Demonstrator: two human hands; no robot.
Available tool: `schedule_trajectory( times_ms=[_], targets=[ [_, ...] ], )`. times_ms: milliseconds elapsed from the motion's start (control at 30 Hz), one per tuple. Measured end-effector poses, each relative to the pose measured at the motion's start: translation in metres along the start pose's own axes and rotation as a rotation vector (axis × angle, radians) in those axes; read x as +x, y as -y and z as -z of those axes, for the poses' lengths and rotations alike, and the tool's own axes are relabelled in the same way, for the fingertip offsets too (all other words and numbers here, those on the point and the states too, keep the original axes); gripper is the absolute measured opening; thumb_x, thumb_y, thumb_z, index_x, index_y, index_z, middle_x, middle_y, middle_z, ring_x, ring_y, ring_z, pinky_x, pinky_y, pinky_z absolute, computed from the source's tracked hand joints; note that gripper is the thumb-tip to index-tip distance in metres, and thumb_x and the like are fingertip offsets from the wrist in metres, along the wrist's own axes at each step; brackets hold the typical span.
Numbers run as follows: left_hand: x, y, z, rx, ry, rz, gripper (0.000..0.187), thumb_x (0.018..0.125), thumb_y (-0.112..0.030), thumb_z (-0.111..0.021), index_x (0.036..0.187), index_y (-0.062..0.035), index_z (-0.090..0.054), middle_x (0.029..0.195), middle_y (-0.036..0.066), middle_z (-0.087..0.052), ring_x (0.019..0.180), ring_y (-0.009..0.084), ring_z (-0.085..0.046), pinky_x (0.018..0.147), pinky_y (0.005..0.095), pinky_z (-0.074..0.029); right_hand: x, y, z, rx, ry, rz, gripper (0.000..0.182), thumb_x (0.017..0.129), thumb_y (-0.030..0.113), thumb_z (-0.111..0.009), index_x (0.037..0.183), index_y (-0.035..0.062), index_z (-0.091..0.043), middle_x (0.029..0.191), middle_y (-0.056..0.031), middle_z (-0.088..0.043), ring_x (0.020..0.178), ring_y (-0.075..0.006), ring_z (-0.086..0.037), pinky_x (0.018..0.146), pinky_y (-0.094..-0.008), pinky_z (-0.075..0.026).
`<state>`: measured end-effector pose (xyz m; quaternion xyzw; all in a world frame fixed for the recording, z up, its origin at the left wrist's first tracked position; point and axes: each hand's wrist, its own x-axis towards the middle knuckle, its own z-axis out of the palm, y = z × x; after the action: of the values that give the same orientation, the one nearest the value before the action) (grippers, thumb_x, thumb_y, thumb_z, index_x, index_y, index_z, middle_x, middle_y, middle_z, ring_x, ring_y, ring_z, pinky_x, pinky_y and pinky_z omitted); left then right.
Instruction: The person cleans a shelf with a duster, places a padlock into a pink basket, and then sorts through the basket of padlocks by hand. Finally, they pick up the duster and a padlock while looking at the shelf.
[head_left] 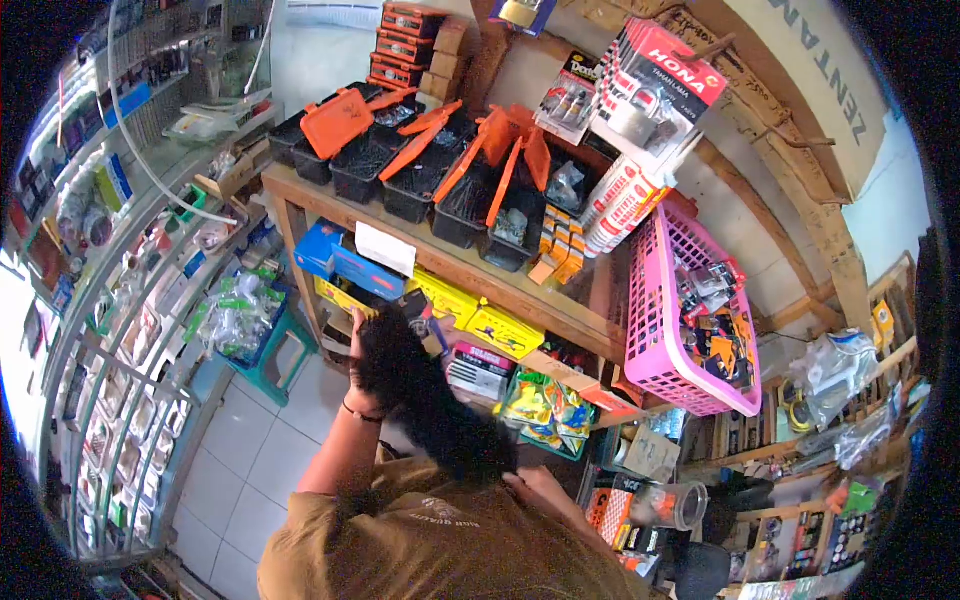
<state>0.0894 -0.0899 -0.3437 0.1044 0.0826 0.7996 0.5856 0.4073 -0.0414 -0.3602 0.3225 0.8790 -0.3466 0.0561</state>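
Neither of my hands shows in the head view. Directly before me a person in a brown shirt (pixel 430 540) is seen from behind, bent toward a wooden shelf, with dark hair (pixel 430 400) hiding what lies in front. This person's raised left hand (pixel 360 375), with a band at the wrist, is beside the hair, near the lower shelf. Their right forearm (pixel 550 492) reaches forward, its hand hidden. Yellow boxes (pixel 450 305), blue boxes (pixel 345 262) and a white-and-dark package (pixel 478 368) lie on the lower shelf.
Black bins with orange lids (pixel 410 180) line the shelf top (pixel 430 235). A pink basket (pixel 650 310) of packaged goods stands right, beside white tubes (pixel 620 205). A green stool (pixel 285 365) is left on the tiled floor (pixel 235 440), by a glass display case (pixel 120 370).
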Motion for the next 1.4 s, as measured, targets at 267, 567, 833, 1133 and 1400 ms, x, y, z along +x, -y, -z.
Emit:
schedule_trajectory(
  times_ms=[267, 567, 833, 1133, 1400],
  targets=[
    [0.001, -0.008, -0.053, 0.003, 0.340, -0.016, 0.082, 0.083, -0.066, -0.022, 0.132, -0.0015, -0.030, 0.133, 0.017, -0.036, 0.121, 0.0300, -0.037, 0.102, 0.0415, -0.026, 0.013, -0.005, 0.016, -0.052, -0.235, 0.276, 0.047, 0.087, 0.037, -0.047, 0.064, -0.0036, -0.052, 0.055, -0.0187, -0.049, 0.050, -0.0265, -0.049, 0.050, -0.0383, -0.039],
    [0.005, -0.010, -0.087, 0.192, -0.070, -0.114, 0.076, 0.083, -0.064, -0.028, 0.125, -0.0021, -0.041, 0.121, 0.014, -0.050, 0.111, 0.0296, -0.048, 0.096, 0.0441, -0.035, 0.021, -0.011, 0.021, 0.178, -0.292, 0.130, 0.050, 0.086, 0.038, -0.051, 0.058, -0.0039, -0.051, 0.048, -0.0163, -0.045, 0.043, -0.0216, -0.044, 0.044, -0.0380, -0.036],
    [0.041, 0.018, -0.088, 0.128, 0.392, 0.026, 0.062, 0.084, -0.046, -0.033, 0.128, -0.0030, -0.037, 0.129, 0.018, -0.041, 0.115, 0.0315, -0.044, 0.096, 0.0457, -0.034, 0.006, -0.035, 0.013, 0.170, -0.317, 0.073, 0.046, 0.084, 0.040, -0.052, 0.062, -0.0004, -0.052, 0.055, -0.0181, -0.050, 0.047, -0.0301, -0.050, 0.047, -0.0396, -0.040],
    [0.064, 0.063, -0.143, 0.239, 0.185, 0.033, 0.055, 0.087, -0.046, -0.033, 0.126, -0.0096, -0.041, 0.124, 0.014, -0.047, 0.112, 0.0256, -0.047, 0.097, 0.0446, -0.033, -0.016, -0.048, 0.016, 0.151, -0.401, -0.005, 0.045, 0.083, 0.039, -0.053, 0.061, -0.0005, -0.052, 0.054, -0.0183, -0.048, 0.049, -0.0342, -0.049, 0.051, -0.0424, -0.039],
    [0.071, 0.088, -0.149, 0.239, 0.435, 0.203, 0.051, 0.089, -0.042, -0.033, 0.126, -0.0078, -0.042, 0.122, 0.008, -0.050, 0.112, 0.0226, -0.046, 0.095, 0.0375, -0.033, -0.029, -0.042, 0.020, 0.379, -0.456, -0.207, 0.043, 0.084, 0.037, -0.051, 0.068, -0.0039, -0.051, 0.065, -0.0239, -0.050, 0.062, -0.0392, -0.050, 0.058, -0.0433, -0.039]
  ],
)
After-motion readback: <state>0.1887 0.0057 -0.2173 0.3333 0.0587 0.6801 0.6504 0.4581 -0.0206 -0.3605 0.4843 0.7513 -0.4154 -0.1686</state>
